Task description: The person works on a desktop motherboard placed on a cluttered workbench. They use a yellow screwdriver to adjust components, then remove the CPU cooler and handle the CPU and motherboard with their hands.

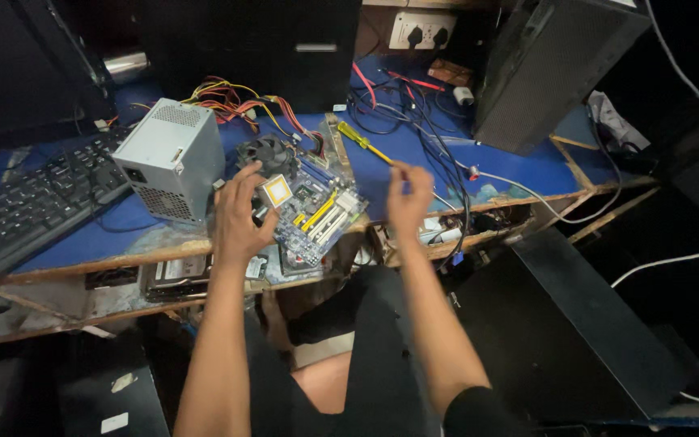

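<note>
We pinch a yellow screwdriver [363, 144] in our right hand [408, 198]; our left hand [240, 214] rests open on the motherboard [317, 212] (fan [269, 154] just above our fingers).

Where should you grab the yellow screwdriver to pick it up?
Take the screwdriver by its yellow handle, the thick end lying farther back on the blue table. Come from above with the right hand, which is already at the thin metal tip. The handle is fatter and easier to pinch, I'd say.

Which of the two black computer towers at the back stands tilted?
The right tower, beyond the right hand, leans at an angle; the middle tower stands straight.
</note>
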